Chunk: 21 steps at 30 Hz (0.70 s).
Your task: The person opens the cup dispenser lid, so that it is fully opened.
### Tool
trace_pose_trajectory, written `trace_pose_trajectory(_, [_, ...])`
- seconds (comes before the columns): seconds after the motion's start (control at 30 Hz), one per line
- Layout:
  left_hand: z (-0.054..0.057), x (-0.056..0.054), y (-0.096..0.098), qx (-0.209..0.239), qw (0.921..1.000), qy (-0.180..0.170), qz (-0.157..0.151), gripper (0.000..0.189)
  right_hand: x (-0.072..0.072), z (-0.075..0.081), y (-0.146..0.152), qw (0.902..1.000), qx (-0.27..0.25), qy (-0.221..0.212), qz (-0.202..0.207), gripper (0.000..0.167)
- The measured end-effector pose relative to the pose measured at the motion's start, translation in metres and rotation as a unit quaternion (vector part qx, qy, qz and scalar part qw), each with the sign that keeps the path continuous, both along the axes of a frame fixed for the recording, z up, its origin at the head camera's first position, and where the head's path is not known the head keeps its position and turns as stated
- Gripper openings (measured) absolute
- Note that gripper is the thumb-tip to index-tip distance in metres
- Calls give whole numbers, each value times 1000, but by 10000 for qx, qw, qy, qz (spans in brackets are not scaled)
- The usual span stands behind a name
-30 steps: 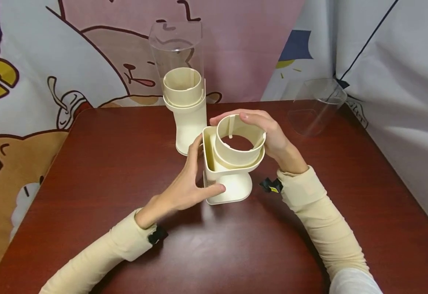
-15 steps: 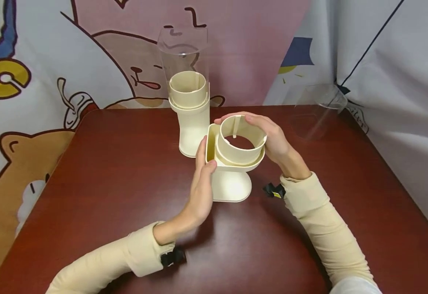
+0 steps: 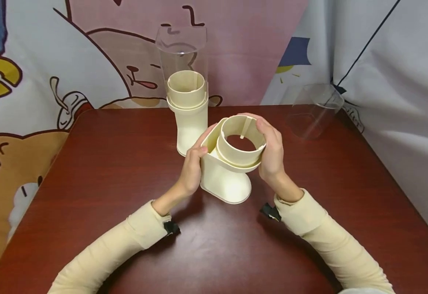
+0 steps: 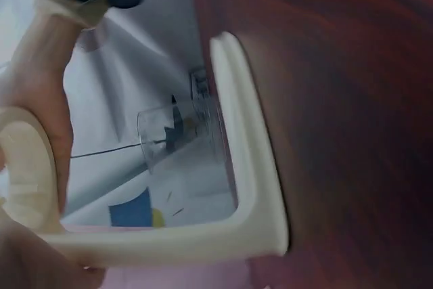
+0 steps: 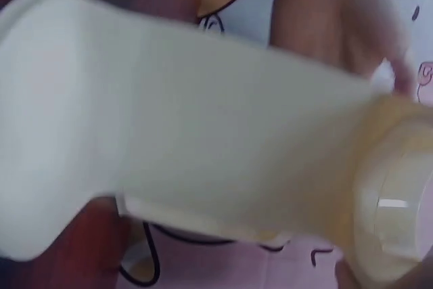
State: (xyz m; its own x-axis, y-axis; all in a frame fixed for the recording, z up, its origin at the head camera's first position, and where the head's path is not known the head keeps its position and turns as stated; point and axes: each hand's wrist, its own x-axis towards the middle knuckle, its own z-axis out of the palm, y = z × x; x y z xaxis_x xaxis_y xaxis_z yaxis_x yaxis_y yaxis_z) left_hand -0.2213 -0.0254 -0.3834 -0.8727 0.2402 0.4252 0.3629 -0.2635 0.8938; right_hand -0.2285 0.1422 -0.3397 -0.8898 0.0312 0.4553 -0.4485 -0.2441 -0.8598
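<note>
In the head view both hands hold a cream plastic stand (image 3: 228,183), with a round open collar (image 3: 241,154) on top and a rounded foot. My left hand (image 3: 192,167) grips its left side, with the thumb on the upper rim. Around the right side of the collar curls my right hand (image 3: 273,153); its far fingers are partly hidden. The stand's C-shaped side profile (image 4: 247,167) fills the left wrist view, its foot close to the tabletop. In the right wrist view its pale column (image 5: 203,120) blocks most of the scene.
Behind the held stand is a similar cream stand (image 3: 191,126) topped by a tall clear container (image 3: 182,49). Another clear container (image 3: 314,110) stands at the back right corner of the dark red table (image 3: 125,171). Printed cloth hangs behind the table.
The stand has turned clockwise as seen from above. My left hand first moved up to the rim, then shifted a little left with the turn; the right hand stayed around the collar.
</note>
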Motion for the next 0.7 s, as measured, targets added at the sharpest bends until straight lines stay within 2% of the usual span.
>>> trace_pose_trajectory(0.07, [1,-8,-2,135,9997,36,-193,71,4,1,-6,9996,-125,-4,-267,39])
trace_pose_trajectory(0.17, [3,-20,-5,350,9986,53,-385,74,9,4,-12,9989,-150,54,-434,36])
trace_pose_trajectory(0.27, [4,-27,-5,296,9982,17,-525,76,13,6,-11,9987,-25,0,-502,33])
trace_pose_trajectory(0.33, [5,-27,-4,88,9986,-25,-522,73,15,8,-6,9988,145,-75,-472,32])
trace_pose_trajectory(0.37, [6,-26,-6,-97,9991,-15,-423,71,16,8,-3,9986,265,-100,-447,33])
trace_pose_trajectory(0.43, [10,-20,-10,-420,9991,22,17,64,15,9,1,9987,447,-119,-217,37])
trace_pose_trajectory(0.5, [15,-9,-15,-578,9965,72,606,59,11,10,5,9979,632,-83,99,45])
trace_pose_trajectory(0.57, [21,6,-19,-528,9927,137,1073,58,6,10,8,9963,760,33,398,56])
trace_pose_trajectory(0.6, [23,14,-18,-434,9917,151,1197,59,3,11,10,9951,797,62,586,61])
trace_pose_trajectory(0.63, [25,22,-16,-308,9923,122,1195,62,1,11,12,9932,888,87,747,65])
trace_pose_trajectory(0.7, [29,37,-8,-195,9946,-57,1023,69,-3,11,15,9890,1126,89,950,69])
